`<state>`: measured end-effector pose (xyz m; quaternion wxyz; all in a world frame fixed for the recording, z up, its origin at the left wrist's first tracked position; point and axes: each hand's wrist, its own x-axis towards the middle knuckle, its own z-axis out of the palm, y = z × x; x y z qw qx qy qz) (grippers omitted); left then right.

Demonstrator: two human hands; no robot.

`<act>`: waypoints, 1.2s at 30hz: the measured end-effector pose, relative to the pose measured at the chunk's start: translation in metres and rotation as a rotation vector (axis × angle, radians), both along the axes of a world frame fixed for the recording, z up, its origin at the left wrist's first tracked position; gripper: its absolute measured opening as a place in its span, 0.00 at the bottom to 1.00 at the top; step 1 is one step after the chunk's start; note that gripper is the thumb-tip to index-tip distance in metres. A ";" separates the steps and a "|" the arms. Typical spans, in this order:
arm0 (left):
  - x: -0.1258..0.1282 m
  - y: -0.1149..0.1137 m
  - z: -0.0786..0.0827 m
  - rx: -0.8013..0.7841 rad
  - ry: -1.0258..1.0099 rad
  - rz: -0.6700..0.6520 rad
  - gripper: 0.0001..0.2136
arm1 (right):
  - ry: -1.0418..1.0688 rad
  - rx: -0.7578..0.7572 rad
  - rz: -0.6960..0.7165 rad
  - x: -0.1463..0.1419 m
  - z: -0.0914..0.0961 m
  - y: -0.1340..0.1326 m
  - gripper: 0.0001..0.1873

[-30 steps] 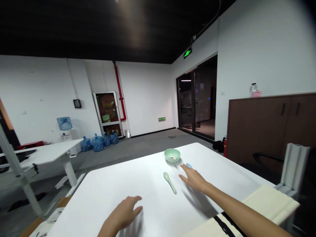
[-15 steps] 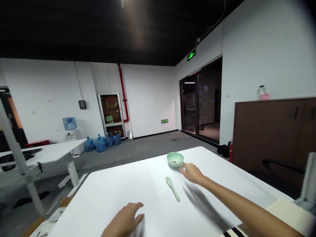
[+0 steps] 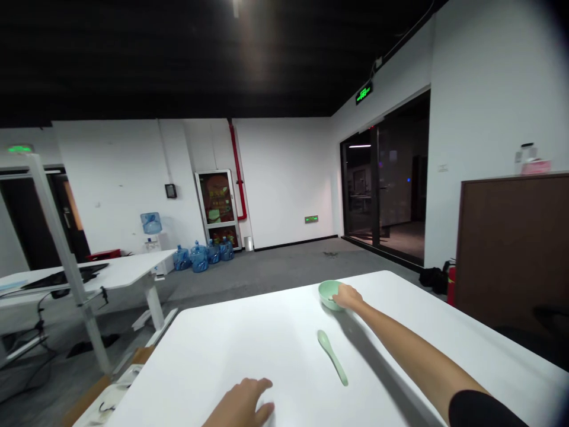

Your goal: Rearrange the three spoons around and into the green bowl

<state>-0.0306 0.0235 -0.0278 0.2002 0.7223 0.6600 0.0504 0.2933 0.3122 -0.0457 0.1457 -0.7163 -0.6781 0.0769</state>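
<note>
A light green bowl (image 3: 326, 302) stands near the far edge of the white table (image 3: 231, 332). My right hand (image 3: 349, 296) reaches over the bowl's right rim, fingers drawn together and fingertips inside it. They cover most of a small pale thing lying in the bowl. Whether they pinch that thing or the rim is hidden. Nearer to me, a pale green spoon (image 3: 332, 357) lies on the table, its handle pointing toward me. To the spoon's left, my left hand (image 3: 242, 403) hovers low over the tabletop, thumb and forefinger apart, holding nothing.
At the left stands another white table (image 3: 151, 261) with dark items on it and a metal post (image 3: 62, 249) beside it. Blue water bottles (image 3: 199, 258) stand on the floor by the back wall. A brown cabinet (image 3: 511, 261) is at the right.
My right hand has moved from beside the bowl over its rim, fingertips now inside. The view has turned slightly left, so everything sits further right. The spoon lies as before.
</note>
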 end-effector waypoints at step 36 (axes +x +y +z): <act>0.006 -0.005 0.009 -0.013 0.011 -0.039 0.26 | -0.077 -0.174 -0.077 0.138 -0.034 -0.115 0.16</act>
